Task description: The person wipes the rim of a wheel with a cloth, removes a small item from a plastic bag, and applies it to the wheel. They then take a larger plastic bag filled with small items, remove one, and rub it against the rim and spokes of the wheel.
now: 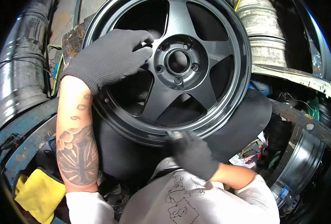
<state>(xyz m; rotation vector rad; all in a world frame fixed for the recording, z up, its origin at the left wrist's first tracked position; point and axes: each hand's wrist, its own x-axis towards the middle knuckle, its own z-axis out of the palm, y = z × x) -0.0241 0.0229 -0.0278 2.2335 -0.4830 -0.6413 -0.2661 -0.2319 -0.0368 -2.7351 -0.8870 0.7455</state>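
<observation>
A dark grey five-spoke car wheel rim (174,98) rests face up across the person's lap, its centre bore and lug holes showing. My left hand (111,56), in a black knit glove, lies over the left spoke with its fingers curled in beside the hub, gripping it. At the rim's near lip is my right hand (193,155), also gloved in black and closed. A small pale thing (177,135) shows between its fingers, too blurred to name. The rim hides what lies under its far side.
Stacked bare metal rims (20,71) stand at the left, and more (264,30) at the upper right. A yellow cloth (40,194) hangs at the lower left. Another silver rim (303,160) leans at the right, near a blue metal frame (27,119) and scattered scraps.
</observation>
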